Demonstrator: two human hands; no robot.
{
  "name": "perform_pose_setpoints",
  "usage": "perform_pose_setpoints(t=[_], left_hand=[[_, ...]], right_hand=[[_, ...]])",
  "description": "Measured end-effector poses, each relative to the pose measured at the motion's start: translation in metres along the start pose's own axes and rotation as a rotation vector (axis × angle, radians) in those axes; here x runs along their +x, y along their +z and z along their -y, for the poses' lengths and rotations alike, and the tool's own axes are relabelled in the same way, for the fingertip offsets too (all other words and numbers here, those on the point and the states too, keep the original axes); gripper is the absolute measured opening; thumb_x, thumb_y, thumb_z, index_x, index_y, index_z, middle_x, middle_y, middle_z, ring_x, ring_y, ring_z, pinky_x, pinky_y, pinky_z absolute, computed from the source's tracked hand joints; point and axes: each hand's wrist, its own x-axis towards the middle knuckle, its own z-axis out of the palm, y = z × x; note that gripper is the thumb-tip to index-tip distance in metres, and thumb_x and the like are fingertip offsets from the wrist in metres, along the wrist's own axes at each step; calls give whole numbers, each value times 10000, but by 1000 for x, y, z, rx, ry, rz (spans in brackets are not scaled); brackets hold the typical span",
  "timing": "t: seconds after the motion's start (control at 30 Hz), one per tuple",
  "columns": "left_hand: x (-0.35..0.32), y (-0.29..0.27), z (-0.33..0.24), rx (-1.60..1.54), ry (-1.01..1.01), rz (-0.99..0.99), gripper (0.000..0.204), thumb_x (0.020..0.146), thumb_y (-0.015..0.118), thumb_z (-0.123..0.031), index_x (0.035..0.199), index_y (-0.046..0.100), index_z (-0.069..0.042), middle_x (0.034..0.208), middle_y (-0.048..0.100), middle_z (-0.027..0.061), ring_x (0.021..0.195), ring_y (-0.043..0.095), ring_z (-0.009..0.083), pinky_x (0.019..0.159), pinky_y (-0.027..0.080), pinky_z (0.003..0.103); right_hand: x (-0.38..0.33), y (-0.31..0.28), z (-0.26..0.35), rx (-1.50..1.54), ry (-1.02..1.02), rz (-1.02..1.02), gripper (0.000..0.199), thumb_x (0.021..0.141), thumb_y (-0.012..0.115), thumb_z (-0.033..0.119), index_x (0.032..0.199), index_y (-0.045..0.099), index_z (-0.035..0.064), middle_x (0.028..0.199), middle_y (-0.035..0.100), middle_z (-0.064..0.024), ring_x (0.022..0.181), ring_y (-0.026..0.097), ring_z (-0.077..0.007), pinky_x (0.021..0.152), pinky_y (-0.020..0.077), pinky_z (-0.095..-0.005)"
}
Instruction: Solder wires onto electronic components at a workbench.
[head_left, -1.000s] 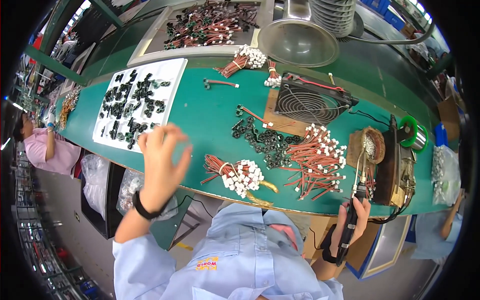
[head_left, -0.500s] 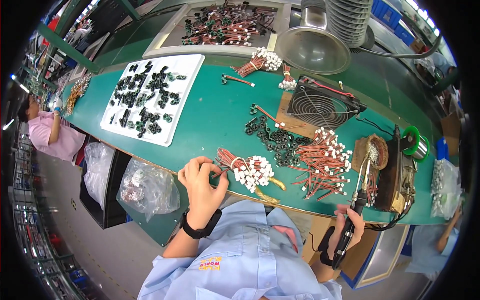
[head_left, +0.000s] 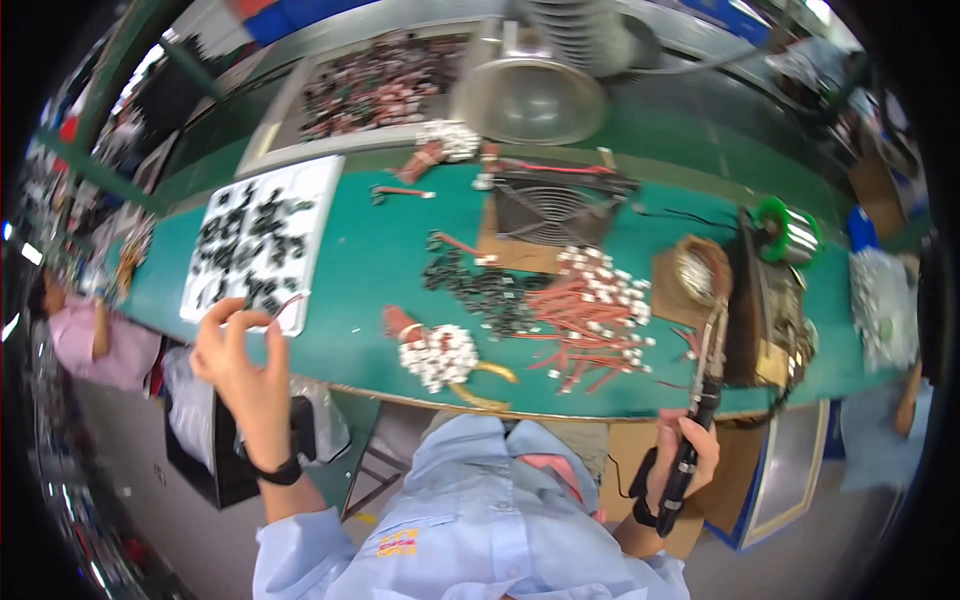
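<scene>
My left hand (head_left: 240, 355) is lifted over the table's front left edge and pinches a thin red wire (head_left: 291, 306) between its fingertips, next to the white sheet (head_left: 315, 195) strewn with small black parts. My right hand (head_left: 688, 458) is low at the front right, closed round the black handle of a soldering iron (head_left: 705, 385) whose tip points up toward the table. A bundle of red wires with white plugs (head_left: 438, 350) lies on the green table (head_left: 350, 260) in front of me.
A larger heap of red wires (head_left: 595, 310), a pile of black parts (head_left: 482, 287), a fan grille (head_left: 555, 205), a metal bowl (head_left: 530, 100), a green solder spool (head_left: 785, 230) and a back tray of parts (head_left: 380, 85) crowd the table. A person in pink (head_left: 95, 340) sits at the left.
My left hand has left the wire bundle and swung left and up with a red wire in its fingers. My right hand keeps hold of the soldering iron.
</scene>
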Motion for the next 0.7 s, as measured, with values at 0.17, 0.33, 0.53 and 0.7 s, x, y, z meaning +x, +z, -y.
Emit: perform_pose_setpoints(t=[0.17,0.33,0.53,0.7], left_hand=[[23,-17,-87,-404,318,290,136,680,641,-74,793,572,-108,1033,548,64,1008,491,255,915,271,420],[26,18,-193,-1000,788,832,132,691,644,-57,785,554,-71,903,528,78,880,529,260,769,389,372],[4,67,-298,-1146,747,877,238,730,685,-178,883,571,-36,907,534,152,880,551,313,717,446,411],[-13,34,-292,-982,897,670,393,711,720,-228,994,548,-17,997,511,166,928,526,320,779,420,401]], right_hand=[[7,-23,1,-13,-70,-22,290,819,573,-62,1066,484,60,863,600,-197,688,582,-209,620,492,-305],[1,-51,9,-111,-62,-106,281,828,568,-49,1070,480,64,851,598,-196,677,578,-208,612,487,-301],[-16,-59,13,-130,-17,-220,273,838,568,-32,1076,478,67,849,590,-181,677,568,-201,613,478,-289],[-22,-64,11,-143,15,-245,276,831,573,-29,1074,482,64,857,588,-164,676,560,-194,637,473,-278]])
